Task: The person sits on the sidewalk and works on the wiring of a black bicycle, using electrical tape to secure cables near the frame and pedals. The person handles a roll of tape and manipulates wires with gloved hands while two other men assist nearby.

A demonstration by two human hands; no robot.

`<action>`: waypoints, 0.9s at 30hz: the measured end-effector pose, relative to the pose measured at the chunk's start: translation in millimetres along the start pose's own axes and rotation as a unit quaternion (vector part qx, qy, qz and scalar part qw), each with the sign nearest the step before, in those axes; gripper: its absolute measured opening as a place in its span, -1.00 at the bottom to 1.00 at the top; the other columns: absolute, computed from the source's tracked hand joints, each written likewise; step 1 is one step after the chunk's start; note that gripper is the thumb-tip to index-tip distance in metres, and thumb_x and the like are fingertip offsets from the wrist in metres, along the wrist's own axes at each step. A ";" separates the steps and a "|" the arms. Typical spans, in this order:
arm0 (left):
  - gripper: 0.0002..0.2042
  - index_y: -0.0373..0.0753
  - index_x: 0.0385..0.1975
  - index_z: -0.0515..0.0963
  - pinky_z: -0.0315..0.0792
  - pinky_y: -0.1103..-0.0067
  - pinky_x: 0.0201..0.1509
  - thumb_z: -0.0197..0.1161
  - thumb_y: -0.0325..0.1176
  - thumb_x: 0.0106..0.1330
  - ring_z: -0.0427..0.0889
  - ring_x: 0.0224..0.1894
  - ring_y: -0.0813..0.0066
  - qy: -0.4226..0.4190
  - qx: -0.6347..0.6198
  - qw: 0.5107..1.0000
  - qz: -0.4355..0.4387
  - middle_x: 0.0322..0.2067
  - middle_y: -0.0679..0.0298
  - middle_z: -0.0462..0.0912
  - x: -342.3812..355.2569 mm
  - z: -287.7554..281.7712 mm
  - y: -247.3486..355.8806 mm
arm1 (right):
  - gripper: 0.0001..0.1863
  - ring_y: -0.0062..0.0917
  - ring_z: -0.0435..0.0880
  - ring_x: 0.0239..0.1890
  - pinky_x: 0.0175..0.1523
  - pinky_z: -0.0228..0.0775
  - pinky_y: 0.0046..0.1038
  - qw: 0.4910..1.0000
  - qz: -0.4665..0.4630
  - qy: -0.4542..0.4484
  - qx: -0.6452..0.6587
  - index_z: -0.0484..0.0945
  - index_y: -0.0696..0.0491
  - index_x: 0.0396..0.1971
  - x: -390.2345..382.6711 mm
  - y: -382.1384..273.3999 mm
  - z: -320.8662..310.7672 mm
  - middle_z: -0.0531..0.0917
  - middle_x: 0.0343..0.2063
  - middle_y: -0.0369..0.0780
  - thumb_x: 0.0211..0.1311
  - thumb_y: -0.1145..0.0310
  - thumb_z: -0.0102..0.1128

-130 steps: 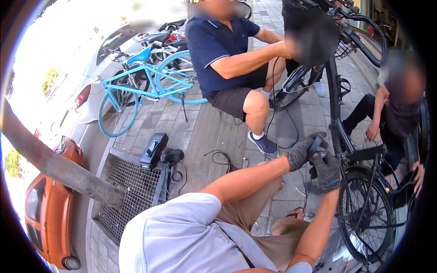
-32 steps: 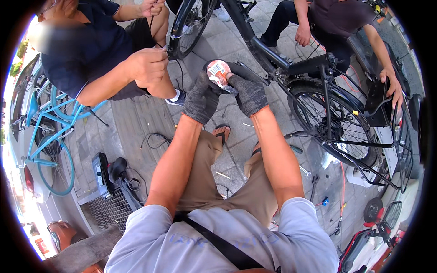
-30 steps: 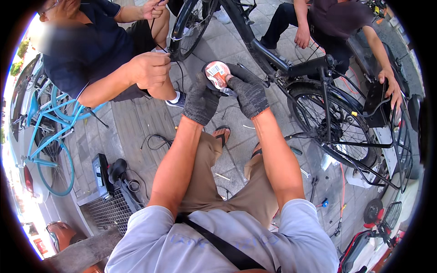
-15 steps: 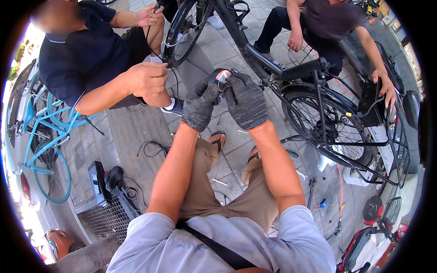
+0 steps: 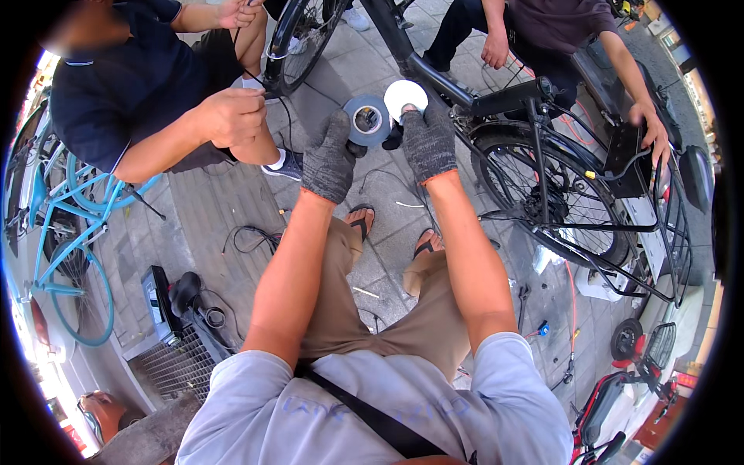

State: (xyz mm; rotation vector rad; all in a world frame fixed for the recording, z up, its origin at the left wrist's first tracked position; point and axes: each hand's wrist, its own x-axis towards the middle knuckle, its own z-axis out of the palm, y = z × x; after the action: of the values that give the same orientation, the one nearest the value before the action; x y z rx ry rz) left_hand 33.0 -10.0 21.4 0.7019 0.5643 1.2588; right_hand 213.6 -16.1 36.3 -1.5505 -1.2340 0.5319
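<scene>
While left hand (image 5: 329, 159) grips tape (image 5: 367, 102), right hand (image 5: 428, 146) pinches white disc (image 5: 405, 94) at tape's two o'clock: apparent unwrapping, disposal presumably next.

Most fingers of the left hand (image 5: 329, 155) were hidden behind the grey tape roll (image 5: 371, 139), and those of the right hand (image 5: 428, 143) lay out of sight beneath the white disc (image 5: 405, 94) — the dark bit between the two could not be made out. The top edge cut off the black bicycle (image 5: 439, 83) and the purple-shirted co-worker (image 5: 554, 23); the navy-shirted co-worker's (image 5: 128, 93) head was blurred. Toward the pavement's (image 5: 384, 256) right edge, a blue piece (image 5: 544, 328) was too small to tell — its lettering, if any, likewise.
</scene>
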 end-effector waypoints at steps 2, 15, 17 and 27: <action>-0.73 -0.24 -0.03 0.55 0.43 0.56 -0.34 0.20 -0.16 0.52 0.54 -0.40 0.57 -0.010 -0.086 0.996 -0.010 -0.30 0.29 0.64 2.8 -6.4 -4.6 | -0.63 0.14 0.62 -0.09 0.06 0.41 -0.02 1.000 -0.021 -0.002 -0.016 0.53 0.29 -0.17 -1.9 1.6 0.2 0.63 -0.19 0.23 0.40 0.20 0.09; -0.61 -0.35 0.12 0.51 0.52 0.58 -0.18 0.05 -0.12 0.60 0.57 -0.26 0.56 0.062 0.224 0.966 0.110 -0.16 0.23 0.63 -2.0 -19.9 4.5 | -0.53 0.02 0.54 0.19 0.26 0.39 -0.06 0.953 -0.146 -0.062 -0.257 0.53 0.07 0.19 -10.6 -13.6 -56.6 0.58 0.07 0.21 0.26 0.36 0.24; -0.58 -0.37 0.16 0.49 0.52 0.56 -0.10 0.06 -0.11 0.59 0.59 -0.19 0.53 0.077 0.272 0.948 0.148 -0.12 0.20 0.63 -5.2 -10.8 1.5 | -0.56 -0.09 0.66 0.02 0.15 0.49 -0.18 0.991 -0.100 -0.074 -0.055 0.59 0.08 0.11 -13.8 -32.0 -56.4 0.66 -0.01 0.07 0.21 0.34 0.36; -0.59 -0.41 0.14 0.50 0.48 0.48 0.09 0.16 -0.18 0.53 0.58 -0.04 0.43 0.008 0.395 0.893 0.216 -0.04 0.12 0.65 -18.1 15.1 9.9 | -0.80 -0.12 0.70 -0.21 -0.08 0.54 -0.22 0.966 -0.236 0.005 -0.102 0.64 0.15 -0.16 -17.6 -48.7 -29.4 0.69 -0.28 0.00 0.31 0.36 0.26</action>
State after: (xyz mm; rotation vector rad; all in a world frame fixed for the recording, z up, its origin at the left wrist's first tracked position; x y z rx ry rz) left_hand 33.4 -28.6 38.9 1.5675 0.9908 1.4348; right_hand 210.0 -48.1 86.4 -1.3528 -1.6264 0.0877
